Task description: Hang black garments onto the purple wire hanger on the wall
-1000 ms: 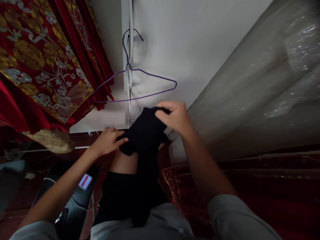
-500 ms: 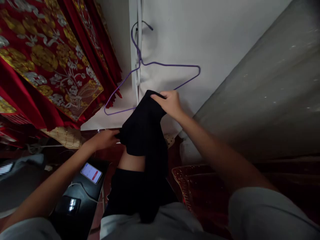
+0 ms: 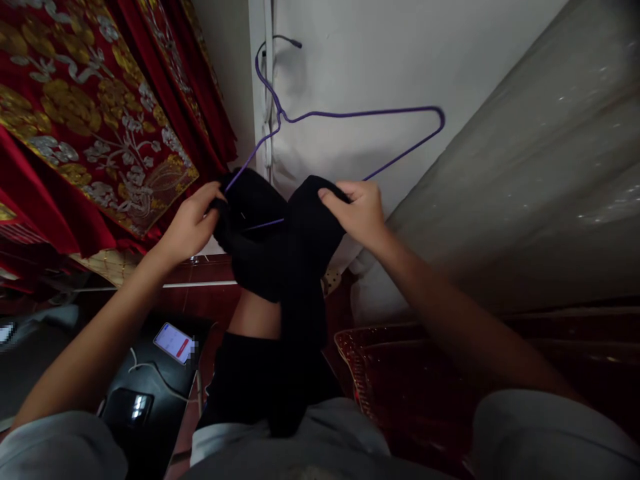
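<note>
A black garment (image 3: 305,247), its exact kind unclear, is stretched between my two hands with its top edge pulled apart. My left hand (image 3: 193,223) pinches the edge on the left. On the other side my right hand (image 3: 363,210) grips the edge between thumb and fingers. A purple clothes hanger (image 3: 370,113) hangs in front of the wall, its hook by a narrow white upright strip (image 3: 269,87). The hanger's left end goes into the garment's opening, and part of its lower bar shows there. Its right arm is bare, ending beyond my right hand.
Red cloth with gold and silver flowers (image 3: 95,100) hangs at the left. A grey, sheet-like surface (image 3: 540,180) slants along the right. At lower left, a lit phone (image 3: 174,342), a cable (image 3: 160,377) and a dark device (image 3: 127,408) lie on a black surface (image 3: 155,447).
My left hand has moved up and left, spreading the garment open over the hanger's left end. My right hand has shifted slightly right, still gripping. The hanger appears larger and tilted.
</note>
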`<state>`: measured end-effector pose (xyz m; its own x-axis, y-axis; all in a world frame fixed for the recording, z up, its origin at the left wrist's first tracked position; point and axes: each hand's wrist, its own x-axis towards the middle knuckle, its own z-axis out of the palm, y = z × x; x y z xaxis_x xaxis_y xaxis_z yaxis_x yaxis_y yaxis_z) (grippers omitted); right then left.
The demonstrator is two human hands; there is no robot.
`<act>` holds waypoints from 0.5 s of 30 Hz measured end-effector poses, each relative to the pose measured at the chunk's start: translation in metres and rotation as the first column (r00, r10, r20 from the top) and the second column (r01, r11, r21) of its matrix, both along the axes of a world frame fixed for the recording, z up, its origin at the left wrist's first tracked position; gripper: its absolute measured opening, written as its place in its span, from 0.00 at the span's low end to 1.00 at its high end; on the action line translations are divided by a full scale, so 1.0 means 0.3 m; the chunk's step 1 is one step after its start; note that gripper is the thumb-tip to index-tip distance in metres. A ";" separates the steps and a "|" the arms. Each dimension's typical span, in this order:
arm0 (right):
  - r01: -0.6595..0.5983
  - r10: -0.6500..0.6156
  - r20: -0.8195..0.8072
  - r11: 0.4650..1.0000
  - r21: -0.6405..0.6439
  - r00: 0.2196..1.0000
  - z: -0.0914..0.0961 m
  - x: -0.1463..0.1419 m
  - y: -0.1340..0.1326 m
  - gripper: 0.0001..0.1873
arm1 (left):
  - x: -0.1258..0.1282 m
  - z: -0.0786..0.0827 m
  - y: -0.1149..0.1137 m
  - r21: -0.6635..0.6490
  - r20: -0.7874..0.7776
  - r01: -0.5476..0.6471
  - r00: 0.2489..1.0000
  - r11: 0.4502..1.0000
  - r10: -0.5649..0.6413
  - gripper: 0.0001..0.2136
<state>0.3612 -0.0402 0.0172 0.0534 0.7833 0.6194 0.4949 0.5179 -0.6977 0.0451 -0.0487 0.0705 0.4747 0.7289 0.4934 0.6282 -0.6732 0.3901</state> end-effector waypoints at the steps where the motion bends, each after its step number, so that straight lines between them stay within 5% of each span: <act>1: -0.037 0.037 -0.019 0.999 -0.011 0.999 -0.005 -0.019 -0.009 0.25 | 0.031 0.016 0.005 0.031 0.030 -0.002 1.000 1.000 0.001 0.10; 6: -0.015 0.012 0.042 0.998 0.065 0.999 0.004 -0.004 -0.037 0.22 | 0.090 0.056 0.095 0.110 0.099 -0.063 0.994 0.992 0.052 0.18; 9: 0.190 -0.186 -0.041 0.948 0.257 0.982 0.040 0.110 -0.013 0.07 | 0.057 0.071 0.140 0.101 0.022 -0.059 0.998 0.993 0.057 0.17; 11: 0.302 -0.273 -0.132 0.897 0.324 0.953 0.066 0.203 0.033 0.06 | 0.037 0.081 0.147 0.098 -0.015 -0.065 0.998 0.993 0.067 0.16; 15: 0.347 -0.340 -0.072 0.897 0.274 0.938 0.097 0.358 0.171 0.06 | 0.016 0.097 0.151 0.087 -0.056 -0.090 0.994 0.992 0.095 0.13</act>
<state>0.4685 0.0110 0.0463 0.3043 0.5101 0.8045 0.6632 0.4928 -0.5633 0.0498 -0.0034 0.0995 0.4376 0.7278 0.5280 0.7098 -0.6401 0.2941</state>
